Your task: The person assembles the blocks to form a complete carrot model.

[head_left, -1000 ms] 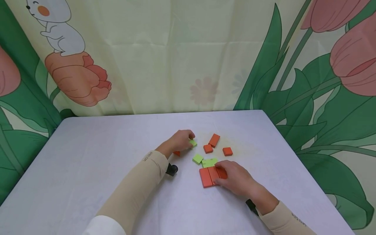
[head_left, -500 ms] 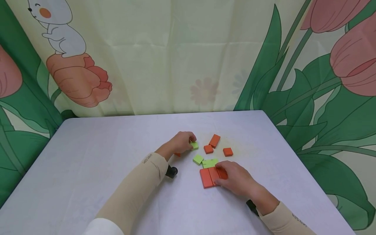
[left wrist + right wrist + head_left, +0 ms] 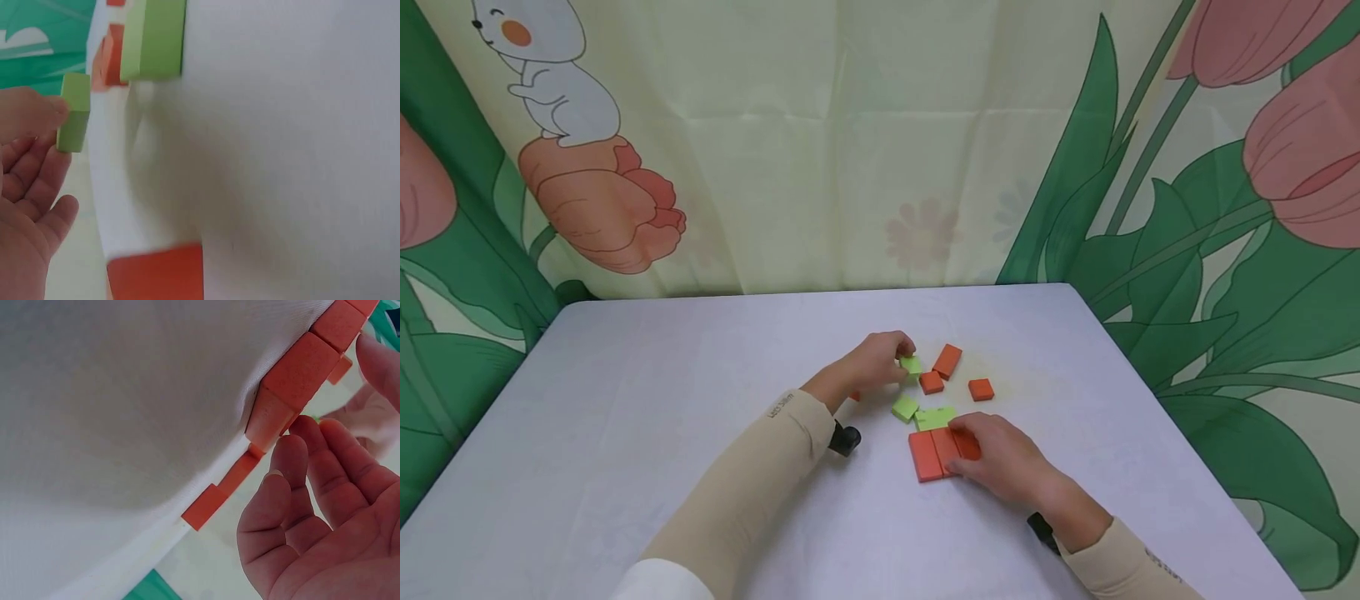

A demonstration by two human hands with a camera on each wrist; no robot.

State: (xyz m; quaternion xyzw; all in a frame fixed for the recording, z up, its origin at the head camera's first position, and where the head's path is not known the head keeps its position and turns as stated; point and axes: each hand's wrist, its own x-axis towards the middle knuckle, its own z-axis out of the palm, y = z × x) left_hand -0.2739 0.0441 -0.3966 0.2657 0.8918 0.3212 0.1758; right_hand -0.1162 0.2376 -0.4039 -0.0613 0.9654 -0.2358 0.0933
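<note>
My left hand [image 3: 874, 360] pinches a small green block [image 3: 76, 112] between thumb and fingers, above the white table in the left wrist view. In the head view that hand is beyond the row of red blocks [image 3: 927, 457], which lie side by side. My right hand [image 3: 1006, 457] holds the right end of this row, thumb at the near side and fingertips at the far side, hiding part of the rightmost block. Against the row's far edge lies a longer green block [image 3: 935, 417], and a smaller green block [image 3: 905, 407] sits at its left.
Beyond the row lie a tilted oblong orange-red block [image 3: 947, 361], a small orange-red block [image 3: 932, 382] near it and another red block [image 3: 981, 389] to the right. One more orange block [image 3: 854, 396] is mostly hidden by the left wrist. A printed curtain [image 3: 775, 167] hangs behind the table.
My left hand has moved slightly right with the green block, toward the orange-red blocks. The right hand has stayed at the red row.
</note>
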